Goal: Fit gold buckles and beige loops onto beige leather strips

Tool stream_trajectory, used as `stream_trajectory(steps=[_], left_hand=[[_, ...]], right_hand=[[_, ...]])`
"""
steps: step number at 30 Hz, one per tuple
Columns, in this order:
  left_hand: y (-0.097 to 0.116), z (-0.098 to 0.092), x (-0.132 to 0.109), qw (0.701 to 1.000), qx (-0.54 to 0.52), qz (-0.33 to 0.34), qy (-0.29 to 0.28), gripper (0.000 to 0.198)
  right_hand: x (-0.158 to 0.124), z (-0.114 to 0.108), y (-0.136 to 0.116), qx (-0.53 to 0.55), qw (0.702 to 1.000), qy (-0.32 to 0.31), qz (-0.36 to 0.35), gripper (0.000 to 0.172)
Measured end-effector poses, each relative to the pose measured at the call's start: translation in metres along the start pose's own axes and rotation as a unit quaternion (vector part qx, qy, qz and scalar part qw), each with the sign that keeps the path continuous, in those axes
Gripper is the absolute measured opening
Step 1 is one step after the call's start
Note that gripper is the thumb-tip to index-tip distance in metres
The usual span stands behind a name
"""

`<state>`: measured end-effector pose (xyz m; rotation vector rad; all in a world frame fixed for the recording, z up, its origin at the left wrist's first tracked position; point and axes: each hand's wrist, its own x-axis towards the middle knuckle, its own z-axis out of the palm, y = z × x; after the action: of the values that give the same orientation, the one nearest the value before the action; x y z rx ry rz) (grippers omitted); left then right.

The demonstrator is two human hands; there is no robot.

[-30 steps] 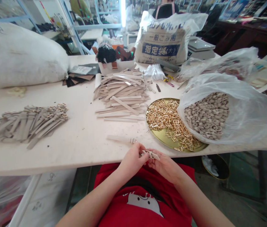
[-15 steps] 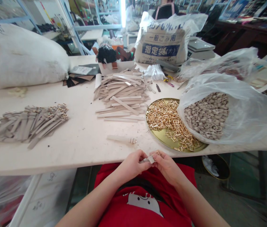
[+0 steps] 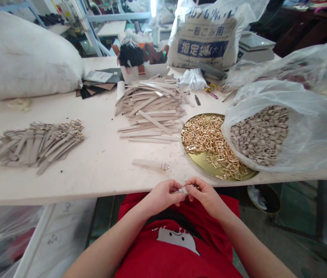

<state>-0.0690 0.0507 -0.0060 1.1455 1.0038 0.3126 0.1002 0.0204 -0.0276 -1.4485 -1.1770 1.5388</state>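
Just past the table's front edge, over my lap, my left hand (image 3: 167, 196) pinches one end of a small beige strap (image 3: 183, 190). The fingers of my right hand (image 3: 204, 193) close on its other end, where a bit of metal shows. Most of the strap is hidden by fingers. On the table in front of my hands lies another beige strap (image 3: 147, 164) with a metal buckle at its right end. A round gold tray (image 3: 200, 161) of gold buckles (image 3: 204, 135) stands to the right, beside a plastic bag (image 3: 305, 143) of beige loops (image 3: 259, 135).
Loose beige strips (image 3: 152, 104) are heaped mid-table, and buckled straps (image 3: 41, 144) are piled at left. Behind stand a large white sack (image 3: 27, 61), a white box (image 3: 128, 75), a printed bag (image 3: 204, 42) and a scale (image 3: 253, 44). A bin (image 3: 268, 199) is below the table.
The view has tilted down and shifted slightly. My right fingers have moved over the strap, covering more of its right end, and less of the strap shows between my hands.
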Motion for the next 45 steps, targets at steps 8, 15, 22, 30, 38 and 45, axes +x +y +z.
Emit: stream_trajectory(steps=[8,15,22,30,38,45], left_hand=[[-0.002,0.002,0.001,0.999,-0.035,-0.010,-0.007,0.027],[-0.009,0.003,-0.001,0.997,-0.043,-0.015,-0.060,0.028],[-0.006,0.005,-0.005,0.997,-0.031,-0.037,-0.058,0.023],[-0.002,0.004,-0.004,0.994,0.085,-0.021,-0.069,0.030],[-0.002,-0.001,-0.002,0.982,0.180,-0.034,-0.055,0.035],[0.000,-0.009,-0.004,0.973,0.222,-0.033,-0.059,0.036]], right_hand=[[-0.003,0.000,-0.004,-0.217,0.961,0.037,-0.170,0.006],[-0.011,-0.001,-0.003,-0.203,0.971,-0.018,-0.126,0.008],[-0.012,-0.002,0.000,-0.210,0.967,-0.041,-0.137,0.008],[-0.014,-0.003,0.006,-0.112,0.992,-0.034,-0.056,0.008],[-0.006,0.003,0.012,-0.077,0.994,-0.059,-0.043,0.016],[-0.010,-0.009,0.005,-0.100,0.994,-0.040,-0.022,0.017]])
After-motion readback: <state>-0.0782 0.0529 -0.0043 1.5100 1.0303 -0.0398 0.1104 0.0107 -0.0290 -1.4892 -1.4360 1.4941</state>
